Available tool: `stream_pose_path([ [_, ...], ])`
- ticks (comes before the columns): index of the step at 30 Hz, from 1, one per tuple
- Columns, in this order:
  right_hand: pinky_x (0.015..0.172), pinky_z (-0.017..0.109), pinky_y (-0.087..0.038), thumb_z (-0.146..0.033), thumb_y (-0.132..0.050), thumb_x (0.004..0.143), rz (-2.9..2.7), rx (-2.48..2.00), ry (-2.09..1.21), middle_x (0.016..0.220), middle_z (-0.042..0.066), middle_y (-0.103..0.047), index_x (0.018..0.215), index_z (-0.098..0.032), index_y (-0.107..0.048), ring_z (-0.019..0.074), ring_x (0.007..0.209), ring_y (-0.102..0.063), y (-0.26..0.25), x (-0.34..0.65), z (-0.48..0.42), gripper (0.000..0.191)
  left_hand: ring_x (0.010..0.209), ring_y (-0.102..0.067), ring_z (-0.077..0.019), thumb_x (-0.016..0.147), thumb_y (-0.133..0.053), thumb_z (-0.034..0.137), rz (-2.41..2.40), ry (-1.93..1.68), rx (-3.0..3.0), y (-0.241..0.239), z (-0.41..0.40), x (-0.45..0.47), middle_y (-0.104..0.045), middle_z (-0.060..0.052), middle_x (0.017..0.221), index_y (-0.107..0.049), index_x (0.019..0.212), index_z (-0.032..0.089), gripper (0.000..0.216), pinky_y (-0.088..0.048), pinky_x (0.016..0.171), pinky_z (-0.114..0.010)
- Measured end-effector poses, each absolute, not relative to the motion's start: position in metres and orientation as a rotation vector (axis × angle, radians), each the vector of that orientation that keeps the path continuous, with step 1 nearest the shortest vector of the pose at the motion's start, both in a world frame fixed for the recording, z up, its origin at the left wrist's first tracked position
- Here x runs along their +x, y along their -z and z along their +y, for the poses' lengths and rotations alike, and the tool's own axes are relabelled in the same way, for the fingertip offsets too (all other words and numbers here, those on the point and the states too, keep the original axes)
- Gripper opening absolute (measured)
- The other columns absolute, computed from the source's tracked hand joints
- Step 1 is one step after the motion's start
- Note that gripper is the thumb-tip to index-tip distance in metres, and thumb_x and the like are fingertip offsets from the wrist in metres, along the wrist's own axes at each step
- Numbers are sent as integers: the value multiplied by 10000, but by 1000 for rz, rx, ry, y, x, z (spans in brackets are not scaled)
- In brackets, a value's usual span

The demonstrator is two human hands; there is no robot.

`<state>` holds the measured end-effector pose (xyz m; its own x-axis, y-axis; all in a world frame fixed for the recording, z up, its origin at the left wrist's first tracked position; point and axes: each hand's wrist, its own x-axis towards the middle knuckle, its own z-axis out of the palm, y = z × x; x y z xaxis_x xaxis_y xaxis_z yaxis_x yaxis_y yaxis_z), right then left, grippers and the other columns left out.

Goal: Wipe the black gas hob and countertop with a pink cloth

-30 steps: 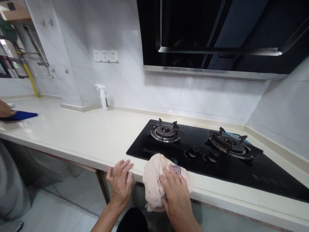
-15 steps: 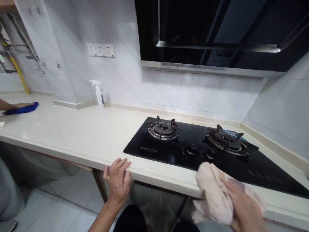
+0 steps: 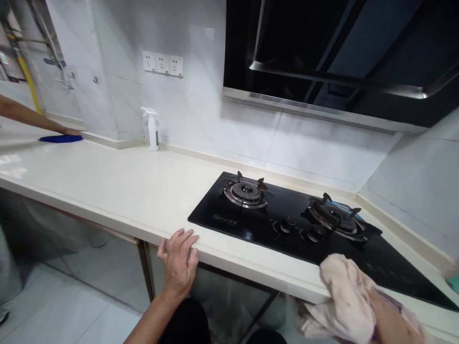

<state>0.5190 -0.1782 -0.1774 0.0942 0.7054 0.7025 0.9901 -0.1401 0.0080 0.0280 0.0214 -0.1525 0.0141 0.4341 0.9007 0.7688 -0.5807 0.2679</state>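
My left hand rests on the front edge of the pale countertop, its fingers spread and nothing in them. At the lower right, my right hand grips a bunched light pink cloth, partly smeared by motion. The cloth lies over the counter's front edge beside the black gas stove, and part of it hangs below. Two burners and two knobs show on the stove's glass top.
A white spray bottle stands against the wall. At the far left another person's arm presses a blue cloth on the counter. A black range hood overhangs the stove. Sockets sit on the wall.
My right hand and the pink cloth have moved right along the counter's front edge. The other person's hand has pushed the blue cloth farther back. My view has shifted slightly; my left hand stays put.
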Motion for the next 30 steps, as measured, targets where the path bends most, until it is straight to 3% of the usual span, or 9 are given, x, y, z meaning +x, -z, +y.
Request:
stream_pose_path([
  [3,895,525,-465,-385,-627,786,-1777,-1886,838,1334,187,-649,1280,-220,-570,404,1210,-599,165,460,-162,524,1317,-550,-296,1007,-466,203,-1238,1590,-1987,153,22,29,-704,-95,1230,-650,1171,241,249,-153,1212,-572],
  [6,952,511,-426,-252,-583,834,-1805,-1870,727,1377,163,-622,1306,-210,-540,376,1303,-526,142,385,-134,477,1319,-551,-297,1007,-469,197,-1242,1575,-1996,153,22,28,-705,-96,1234,-650,1176,240,252,-156,1211,-571],
  [9,999,481,-402,-150,-662,741,-1885,-1779,566,1376,119,-631,1264,-234,-581,343,1303,-517,121,318,-103,536,1318,-556,-290,1011,-467,199,-1241,1556,-2014,152,21,26,-707,-91,1245,-651,1184,244,257,-158,1213,-559],
  [14,976,483,-403,-257,-881,632,-2008,-1675,506,1298,129,-671,1219,-239,-638,348,1185,-566,105,243,-62,636,1309,-565,-286,1021,-454,238,-1264,1544,-2018,152,19,25,-713,-81,1245,-652,1186,252,258,-159,1218,-548],
  [19,959,480,-402,-316,-925,642,-2019,-1614,506,1289,135,-667,1253,-227,-621,338,1166,-571,105,220,-52,688,1318,-552,-285,1028,-421,242,-1325,1549,-2017,148,16,27,-703,-86,1250,-663,1159,243,275,-164,1218,-566],
  [23,965,482,-394,-285,-896,671,-1997,-1539,508,1310,135,-658,1267,-213,-606,342,1177,-553,108,223,-55,666,1336,-533,-306,1014,-462,258,-1366,1541,-2038,137,5,40,-698,-93,1242,-677,1118,239,239,-163,1211,-608],
  [26,993,486,-386,-251,-824,742,-1971,-1493,509,1334,125,-649,1262,-205,-607,337,1203,-536,113,225,-53,565,1263,-599,-275,1007,-467,215,-1195,1588,-2158,125,-9,61,-707,-91,1232,-642,1197,235,259,-166,1221,-607],
  [30,983,465,-399,-209,-636,896,-1917,-1484,560,1245,123,-683,1255,-190,-628,320,1225,-538,121,224,-47,360,1291,-584,-254,995,-485,212,-1007,1655,-2325,106,-24,92,-654,-120,1330,-620,1262,228,299,-386,1150,-495],
])
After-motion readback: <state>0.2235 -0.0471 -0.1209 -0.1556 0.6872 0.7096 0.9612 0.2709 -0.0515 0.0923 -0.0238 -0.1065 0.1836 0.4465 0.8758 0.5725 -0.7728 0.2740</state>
